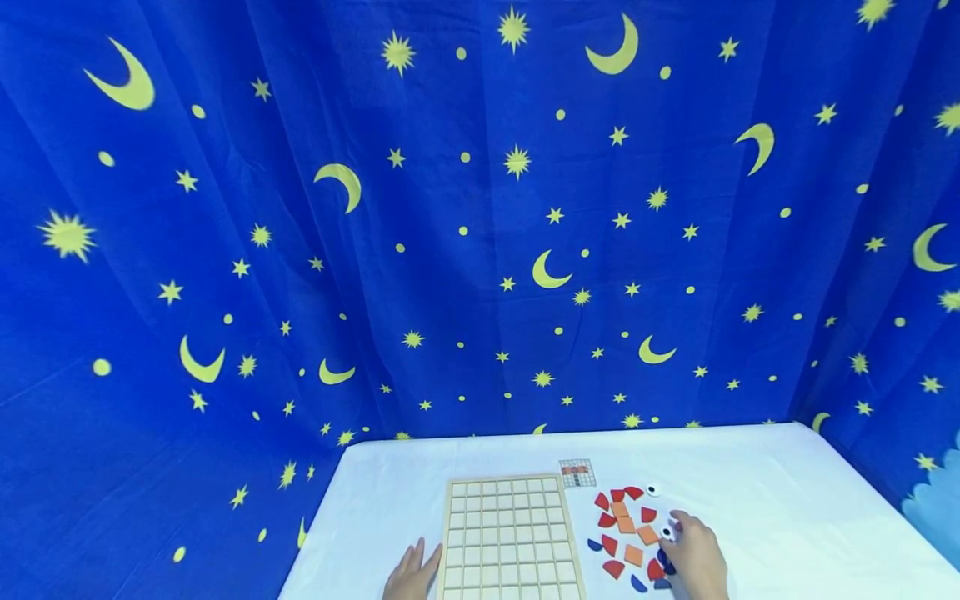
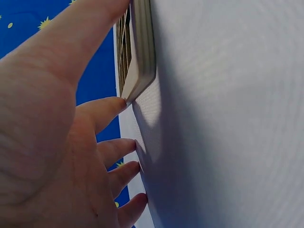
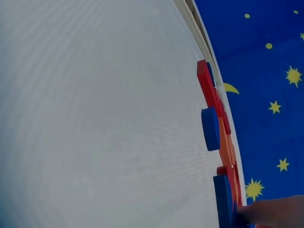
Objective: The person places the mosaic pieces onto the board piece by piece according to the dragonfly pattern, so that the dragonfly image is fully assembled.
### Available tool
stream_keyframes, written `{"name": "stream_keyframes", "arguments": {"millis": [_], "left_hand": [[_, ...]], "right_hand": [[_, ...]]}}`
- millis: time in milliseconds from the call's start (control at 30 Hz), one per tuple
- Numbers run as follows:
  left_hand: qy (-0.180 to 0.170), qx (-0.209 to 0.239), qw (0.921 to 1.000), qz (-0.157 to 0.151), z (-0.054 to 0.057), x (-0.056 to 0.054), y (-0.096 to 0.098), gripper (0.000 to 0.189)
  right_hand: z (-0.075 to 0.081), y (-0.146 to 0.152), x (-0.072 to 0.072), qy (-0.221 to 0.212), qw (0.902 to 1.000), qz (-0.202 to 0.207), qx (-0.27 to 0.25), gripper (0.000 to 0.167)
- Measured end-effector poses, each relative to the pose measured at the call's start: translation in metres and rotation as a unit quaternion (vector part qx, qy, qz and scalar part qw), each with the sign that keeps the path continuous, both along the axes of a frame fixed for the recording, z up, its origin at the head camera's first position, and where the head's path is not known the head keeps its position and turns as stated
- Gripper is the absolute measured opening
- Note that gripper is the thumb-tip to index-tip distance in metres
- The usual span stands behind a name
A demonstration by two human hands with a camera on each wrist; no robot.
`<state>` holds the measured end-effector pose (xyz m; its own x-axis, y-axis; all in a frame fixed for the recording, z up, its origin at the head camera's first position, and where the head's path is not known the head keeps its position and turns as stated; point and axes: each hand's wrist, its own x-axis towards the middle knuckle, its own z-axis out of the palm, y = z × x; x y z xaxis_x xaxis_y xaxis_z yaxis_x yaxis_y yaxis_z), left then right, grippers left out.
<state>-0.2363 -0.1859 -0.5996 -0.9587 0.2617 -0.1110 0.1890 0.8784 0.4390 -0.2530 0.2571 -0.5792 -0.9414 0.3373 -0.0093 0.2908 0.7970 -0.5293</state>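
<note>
here, the left hand (image 1: 408,573) rests spread on the table (image 1: 795,500), touching the board (image 1: 507,533); right of that, the right hand (image 1: 697,553) is at the coloured blocks (image 1: 626,525), beside a toy eye (image 1: 666,532), and whether it pinches anything i cannot tell

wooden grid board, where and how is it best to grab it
Probably by the left rim of the wooden grid board, coming from the left. The left wrist view shows its thick side standing up from the white tabletop, something to hold, and the left hand is right beside it. Loose pieces lie off its right side.
</note>
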Motion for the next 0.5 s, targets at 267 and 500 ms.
{"name": "stream_keyframes", "arguments": {"millis": [267,500], "left_hand": [[0.003,0.006,1.0,-0.002,0.0023,0.0005,0.0004,0.098],[-0.008,0.013,0.9999,0.003,0.0044,0.0015,0.0014,0.099]], "right_hand": [[-0.0031,0.0001,-0.001,0.044,0.9987,-0.006,-0.027,0.046],[-0.0057,0.0005,0.0017,0.067,0.9958,-0.02,-0.06,0.042]]}}
